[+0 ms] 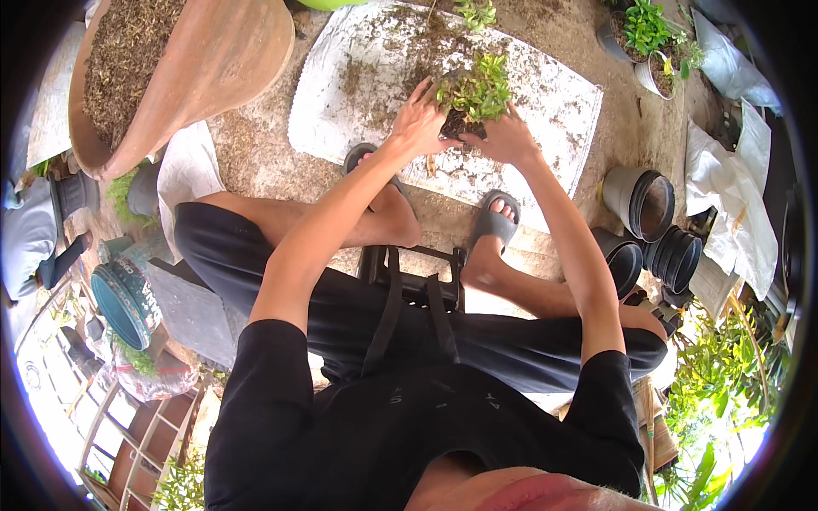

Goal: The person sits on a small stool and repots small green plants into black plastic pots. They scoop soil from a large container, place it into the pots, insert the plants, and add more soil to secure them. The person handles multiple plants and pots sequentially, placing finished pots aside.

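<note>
A small leafy plant (478, 89) with green and reddish leaves stands over a white woven sack spread on the ground (549, 121). Dark soil (455, 125) shows at its base. From the left, my left hand (418, 121) cups this base with fingers spread and the thumb on the near side. My right hand (508, 137) holds it from the right, its fingertips partly hidden under the leaves. The two thumbs almost meet in front of the soil. Whether a pot surrounds the roots I cannot tell. Loose soil is scattered over the sack.
A large clay pot (223, 70) holding dry brown mulch (124, 70) leans in at upper left. Several black plastic pots (623, 262) lie at right, near a crumpled white sack (728, 198). Potted plants (645, 29) stand at upper right. A teal bucket (121, 306) is at left.
</note>
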The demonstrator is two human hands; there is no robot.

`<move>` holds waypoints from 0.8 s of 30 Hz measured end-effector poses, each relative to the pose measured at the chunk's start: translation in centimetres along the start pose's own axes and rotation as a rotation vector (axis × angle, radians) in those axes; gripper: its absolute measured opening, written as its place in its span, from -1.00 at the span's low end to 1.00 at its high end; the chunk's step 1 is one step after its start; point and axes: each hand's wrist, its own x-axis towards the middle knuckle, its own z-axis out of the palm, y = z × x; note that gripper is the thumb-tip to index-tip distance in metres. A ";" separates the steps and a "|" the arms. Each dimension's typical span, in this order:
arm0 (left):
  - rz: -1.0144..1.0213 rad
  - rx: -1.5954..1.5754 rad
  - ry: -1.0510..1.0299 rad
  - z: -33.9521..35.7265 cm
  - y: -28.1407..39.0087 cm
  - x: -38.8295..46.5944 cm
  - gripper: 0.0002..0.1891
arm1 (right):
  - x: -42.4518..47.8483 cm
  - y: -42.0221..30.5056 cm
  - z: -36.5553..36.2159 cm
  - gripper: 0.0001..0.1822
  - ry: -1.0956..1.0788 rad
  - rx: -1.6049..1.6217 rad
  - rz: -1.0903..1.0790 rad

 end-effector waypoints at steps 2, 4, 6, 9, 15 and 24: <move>0.031 0.067 -0.068 1.1 -0.1 0.0 0.12 | 0.3 -0.4 1.3 -0.22 0.064 0.027 0.007; 0.047 0.122 -0.236 1.8 0.0 0.1 0.21 | 0.4 -0.7 1.1 -0.16 0.055 0.079 -0.005; 0.028 0.081 -0.209 1.8 0.3 0.2 0.18 | 0.3 -0.8 1.0 -0.16 0.068 0.079 -0.019; 0.016 -0.014 -0.210 1.4 1.2 -0.2 0.17 | -0.5 -1.5 0.8 -0.13 -0.030 0.055 -0.016; 0.023 -0.098 -0.065 2.1 2.0 -1.9 0.05 | -1.9 -3.3 1.5 -0.16 -0.001 0.048 -0.020; -0.275 -0.499 -0.184 -9.8 -5.5 -3.7 -0.71 | -3.6 2.6 -9.0 -0.55 0.031 0.138 0.099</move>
